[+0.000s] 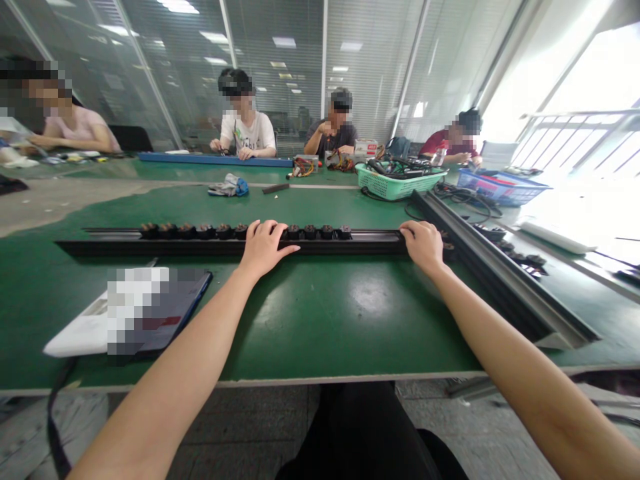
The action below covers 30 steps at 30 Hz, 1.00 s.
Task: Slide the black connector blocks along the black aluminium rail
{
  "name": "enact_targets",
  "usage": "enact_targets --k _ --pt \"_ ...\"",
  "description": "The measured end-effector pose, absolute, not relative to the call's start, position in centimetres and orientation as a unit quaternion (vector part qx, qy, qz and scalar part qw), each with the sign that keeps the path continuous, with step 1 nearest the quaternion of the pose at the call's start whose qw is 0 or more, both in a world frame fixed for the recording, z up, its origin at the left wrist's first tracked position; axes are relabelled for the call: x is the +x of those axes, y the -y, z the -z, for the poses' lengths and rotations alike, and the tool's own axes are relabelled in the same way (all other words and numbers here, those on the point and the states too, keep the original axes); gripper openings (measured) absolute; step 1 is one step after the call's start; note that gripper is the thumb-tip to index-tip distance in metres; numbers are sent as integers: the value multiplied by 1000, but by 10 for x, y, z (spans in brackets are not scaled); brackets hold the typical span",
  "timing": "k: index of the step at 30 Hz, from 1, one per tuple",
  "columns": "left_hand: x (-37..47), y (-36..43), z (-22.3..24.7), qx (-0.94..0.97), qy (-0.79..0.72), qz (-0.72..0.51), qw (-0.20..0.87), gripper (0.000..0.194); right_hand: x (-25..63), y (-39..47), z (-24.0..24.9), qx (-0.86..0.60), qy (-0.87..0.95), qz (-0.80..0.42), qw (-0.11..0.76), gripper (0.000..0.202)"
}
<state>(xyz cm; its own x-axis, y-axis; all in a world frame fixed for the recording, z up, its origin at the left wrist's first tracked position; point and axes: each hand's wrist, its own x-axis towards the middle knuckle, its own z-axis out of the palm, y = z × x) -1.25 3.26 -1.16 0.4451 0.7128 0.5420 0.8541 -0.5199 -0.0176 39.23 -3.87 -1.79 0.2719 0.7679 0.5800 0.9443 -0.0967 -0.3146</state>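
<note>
A long black rail [345, 247] lies crosswise on the green table, its open channel facing up. Several round black parts with metal-coloured tops [186, 230] stand in a row along the channel; their exact kind is unclear. My left hand [263, 248] grips the rail near its middle, fingers over the top among the round parts and thumb along the front wall. Near the right end, my right hand [424, 243] is closed over the rail with bent fingers. Part of the row is hidden behind my left hand.
A second long rail [505, 267] runs front to back on the right. To the left lie a white object [85, 327] and a dark flat device [193, 300]. Beyond are a crumpled cloth [230, 186], a green basket [400, 185] and a blue basket [505, 190]. Several people sit across.
</note>
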Motion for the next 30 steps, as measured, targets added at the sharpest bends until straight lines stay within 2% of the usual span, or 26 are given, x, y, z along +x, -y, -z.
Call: enact_targets --k 30 --pt "-13 -33 12 -839 465 247 141 57 394 41 16 -736 578 134 326 32"
